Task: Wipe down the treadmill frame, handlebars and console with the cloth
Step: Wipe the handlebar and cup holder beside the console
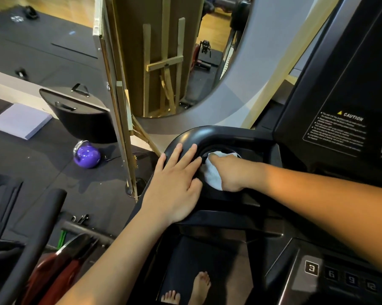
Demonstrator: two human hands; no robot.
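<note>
Dark gym floor [53, 179] all around, with a round purple kettlebell [86, 156] lying on it. Leaning the left hand [176, 181] flat on the shiny black plastic corner of the treadmill console [229, 133], fingers straight, gripping nothing. Pushing the small white soft cloth [213, 175] with the right hand [231, 172], fingers curled over it, right at the near edge of the round cup hole [248, 154] in that same black corner.

Guessing about the cloth: very light, floppy, easy to squash, not slippery, not breakable. Best bunching it into a thick pad under the fingers, keeping loose ends tucked in. Probably needing a firm press for rubbing over hard, smooth plastic and for getting round the curved rim.
</note>
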